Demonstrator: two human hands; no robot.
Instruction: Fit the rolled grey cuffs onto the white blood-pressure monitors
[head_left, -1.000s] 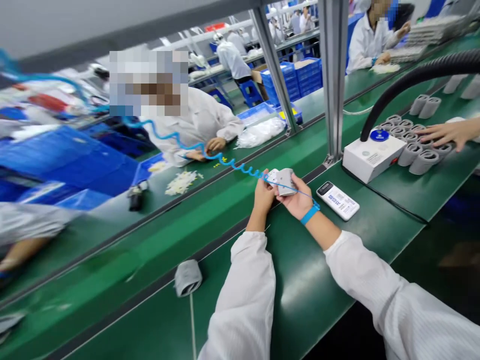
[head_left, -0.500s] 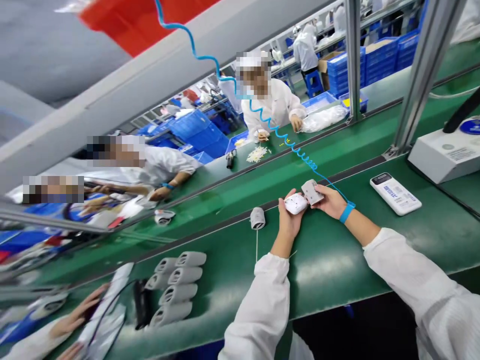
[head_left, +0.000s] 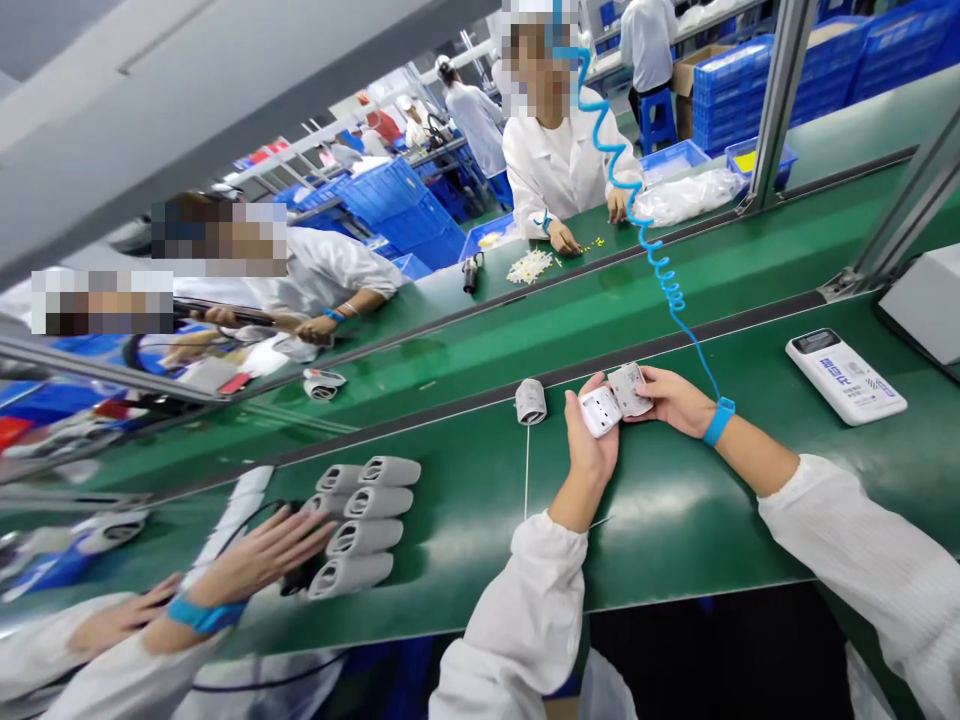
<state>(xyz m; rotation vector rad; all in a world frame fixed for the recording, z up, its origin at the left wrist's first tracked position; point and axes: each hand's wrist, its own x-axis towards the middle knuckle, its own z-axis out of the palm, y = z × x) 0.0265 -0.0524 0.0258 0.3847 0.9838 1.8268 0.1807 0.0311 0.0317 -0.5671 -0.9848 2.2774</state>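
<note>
My left hand [head_left: 592, 445] is closed around a small white rounded plastic case [head_left: 601, 411] with dark slots on its upper face. Just beside it, my right hand [head_left: 675, 402] grips a light grey moulded piece [head_left: 630, 389] with small dark marks, between thumb and fingers. The two pieces are very close; whether they touch I cannot tell. A blue wrist strap [head_left: 718, 422] with a coiled cord [head_left: 665, 275] is round my right wrist. Left of my hands, a similar grey piece [head_left: 531, 402] stands on the green bench [head_left: 675, 530].
Several grey hollow housings [head_left: 365, 536] sit in rows on the left, a co-worker's hand [head_left: 262, 550] beside them. A white device with a small dark screen [head_left: 846, 377] lies to the right, near a grey box [head_left: 926, 300]. Metal posts [head_left: 780, 100] rise ahead. A co-worker [head_left: 559, 150] sits opposite.
The view has shifted, with my hands still holding the same two pieces close together. The white case now shows its slotted face more squarely. At left, a co-worker's hand has reached toward the grey housings.
</note>
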